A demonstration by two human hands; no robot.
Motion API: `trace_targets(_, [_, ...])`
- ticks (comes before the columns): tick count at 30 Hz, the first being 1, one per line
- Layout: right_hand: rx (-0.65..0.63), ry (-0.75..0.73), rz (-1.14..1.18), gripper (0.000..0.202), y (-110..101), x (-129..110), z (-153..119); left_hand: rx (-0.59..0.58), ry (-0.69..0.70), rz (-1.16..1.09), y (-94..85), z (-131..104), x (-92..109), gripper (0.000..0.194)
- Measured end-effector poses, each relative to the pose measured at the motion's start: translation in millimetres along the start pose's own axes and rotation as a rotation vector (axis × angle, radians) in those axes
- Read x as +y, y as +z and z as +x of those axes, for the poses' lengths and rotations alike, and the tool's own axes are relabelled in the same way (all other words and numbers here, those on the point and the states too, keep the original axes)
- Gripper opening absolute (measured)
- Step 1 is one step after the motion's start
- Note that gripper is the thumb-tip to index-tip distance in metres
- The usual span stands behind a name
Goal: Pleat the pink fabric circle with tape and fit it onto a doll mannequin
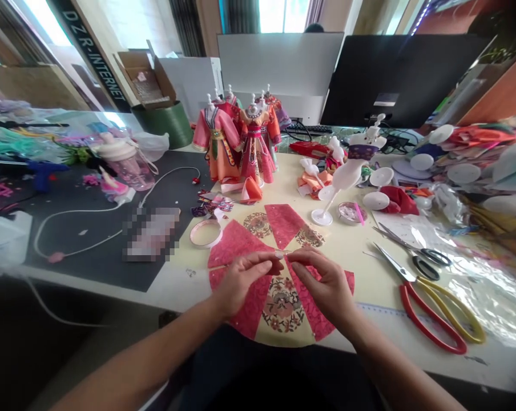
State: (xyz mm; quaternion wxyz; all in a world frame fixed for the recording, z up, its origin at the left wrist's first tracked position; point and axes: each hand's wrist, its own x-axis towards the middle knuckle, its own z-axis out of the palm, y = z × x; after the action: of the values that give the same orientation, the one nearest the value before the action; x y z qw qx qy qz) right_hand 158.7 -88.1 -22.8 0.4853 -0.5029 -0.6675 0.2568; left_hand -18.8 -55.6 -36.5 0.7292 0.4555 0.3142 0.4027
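A round piece of fabric (283, 302), made of pink-red panels alternating with cream panels of floral medallions, lies spread at the table's front edge. My left hand (249, 274) is over its left half, thumb and fingers closed in a pinch near the centre. Opposite it, my right hand (320, 277) is pinched too, its fingertips almost meeting the left ones. Something small and pale shows between the fingertips, too small to name. A roll of white tape (206, 234) rests just beyond the fabric's left side.
Large scissors with red and yellow handles (433, 314) and black-handled scissors (424, 260) lie at right. Small dressed mannequins (253, 137) stand behind the fabric, near a bare white mannequin (347, 177). A white cable (82, 211) curls over the dark mat (108, 251).
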Motion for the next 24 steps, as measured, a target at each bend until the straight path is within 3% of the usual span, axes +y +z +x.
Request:
trace_targets(5, [-0.030,0.066,0.123,0.009,12.8,-3.6,-5.2,0.052,0.079,0.109,0.9,-10.9,-8.0,0.014])
trace_targets(18, [-0.044,0.173,0.056,0.011,23.2,-5.8,-7.0,0.124,0.162,0.386,1.9,-24.4,-14.3,0.017])
trace_targets(24, [-0.117,0.137,0.013,0.011,31.3,-12.4,-2.4,0.328,0.278,0.661,-8.8,-24.5,-3.3,0.018])
